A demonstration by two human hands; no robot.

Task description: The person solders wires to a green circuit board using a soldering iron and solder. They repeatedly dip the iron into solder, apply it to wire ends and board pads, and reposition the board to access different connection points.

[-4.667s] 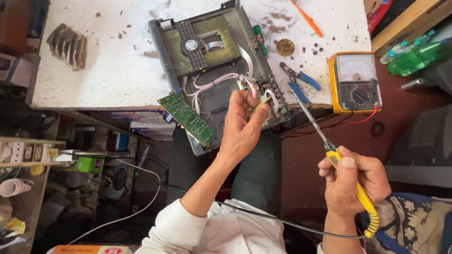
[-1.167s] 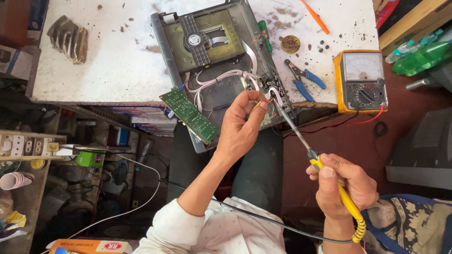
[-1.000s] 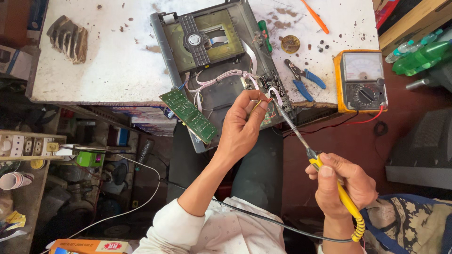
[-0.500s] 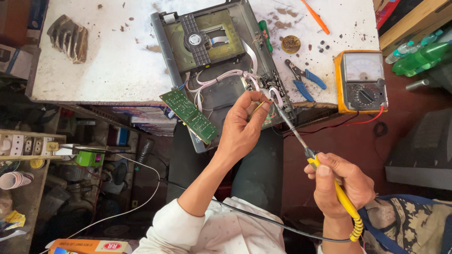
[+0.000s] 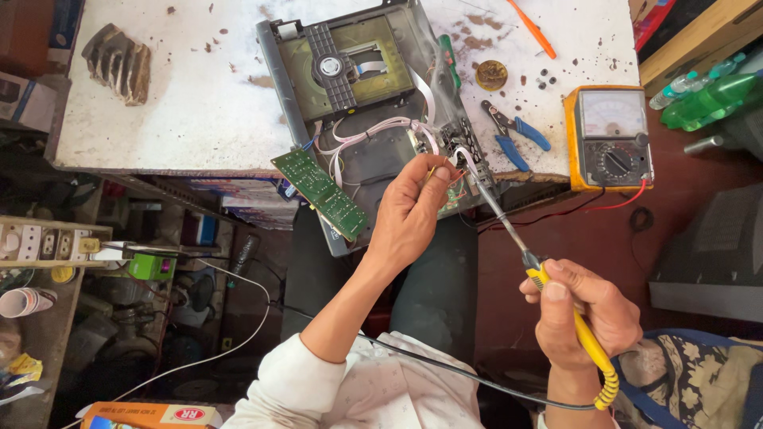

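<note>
While steadying a thin wire (image 5: 433,169) pinched in the left hand (image 5: 409,210) at the opened player's (image 5: 362,79) edge on the worktop (image 5: 183,103), right hand (image 5: 588,314) clenched on soldering iron (image 5: 509,230), tip meeting the joint

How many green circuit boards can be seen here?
1: the green circuit board hangs off the table's front edge, left of the left hand. Others may be hidden inside the opened player.

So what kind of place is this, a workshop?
Most likely a small electronics repair bench: an opened disc player, an analogue multimeter and a soldering iron in the right hand.
</note>
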